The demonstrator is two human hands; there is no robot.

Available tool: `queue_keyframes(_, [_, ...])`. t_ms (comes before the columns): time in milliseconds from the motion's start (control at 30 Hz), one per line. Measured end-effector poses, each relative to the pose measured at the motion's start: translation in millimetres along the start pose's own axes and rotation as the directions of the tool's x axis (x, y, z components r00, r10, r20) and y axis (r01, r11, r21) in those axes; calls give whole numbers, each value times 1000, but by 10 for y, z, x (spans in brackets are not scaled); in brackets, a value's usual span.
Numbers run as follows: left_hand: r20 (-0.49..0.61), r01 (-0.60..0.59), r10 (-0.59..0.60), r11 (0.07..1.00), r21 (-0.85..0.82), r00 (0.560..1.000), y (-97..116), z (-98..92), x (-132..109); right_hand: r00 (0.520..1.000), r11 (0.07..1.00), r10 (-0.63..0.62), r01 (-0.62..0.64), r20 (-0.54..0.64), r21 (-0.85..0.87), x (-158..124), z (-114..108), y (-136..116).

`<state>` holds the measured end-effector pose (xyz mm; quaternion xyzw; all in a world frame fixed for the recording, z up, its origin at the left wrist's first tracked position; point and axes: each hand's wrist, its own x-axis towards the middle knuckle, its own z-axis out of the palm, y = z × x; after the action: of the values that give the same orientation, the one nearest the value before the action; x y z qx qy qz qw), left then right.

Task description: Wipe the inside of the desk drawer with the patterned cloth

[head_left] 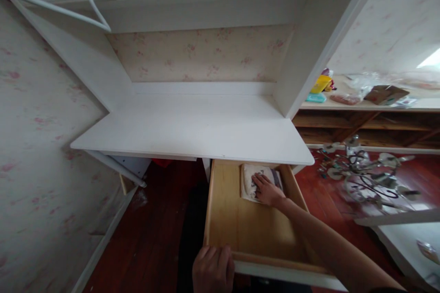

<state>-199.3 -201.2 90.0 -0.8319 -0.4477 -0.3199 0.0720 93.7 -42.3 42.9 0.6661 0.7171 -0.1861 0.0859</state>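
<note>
A wooden drawer stands pulled out from under a white desk. At the drawer's back right lies a folded whitish cloth with a dark patch. My right hand reaches into the drawer and rests flat on that cloth, fingers stretched out. My left hand is curled over the drawer's front edge at its left end, gripping it. The rest of the drawer bottom is bare wood.
A dark red wooden floor lies below. A metal chandelier lies on the floor to the right. A low shelf at the right carries bags and packets. Floral wallpaper covers the left wall.
</note>
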Motion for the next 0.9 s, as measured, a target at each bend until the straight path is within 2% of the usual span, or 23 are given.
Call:
queue_keyframes(100, [-16,1,-2,1000,-12,1000,10,-17,35,987,987,-158,158,3,-1,-98,-33,336])
queue_keyframes(167, [-9,0,0,1000,-13,1000,11,-26,52,976,976,-216,216,1,1,-143,-45,395])
queue_keyframes(300, [-11,-6,5,1000,-8,1000,15,-31,48,987,987,-158,159,-23,29,-302,-7,272])
queue_keyframes(400, [-7,8,-8,1000,-6,1000,24,-30,28,989,987,-151,151,1,47,-580,79,177])
queue_keyframes(533, [13,9,-9,999,-31,1000,24,-27,13,967,967,-249,244,57,74,-1057,184,129])
queue_keyframes(633, [13,1,0,999,-47,1000,11,-17,16,964,962,-253,241,79,130,-1280,198,99])
queue_keyframes(700, [6,-4,5,999,-47,1000,3,-7,19,971,968,-219,205,94,146,-1311,180,69])
queue_keyframes(800, [1,-6,6,1000,-30,1000,2,6,16,976,976,-186,170,116,135,-1215,133,-36])
queue_keyframes(900, [4,-5,5,1000,-10,1000,11,9,14,977,975,-189,174,98,138,-1036,100,-298])
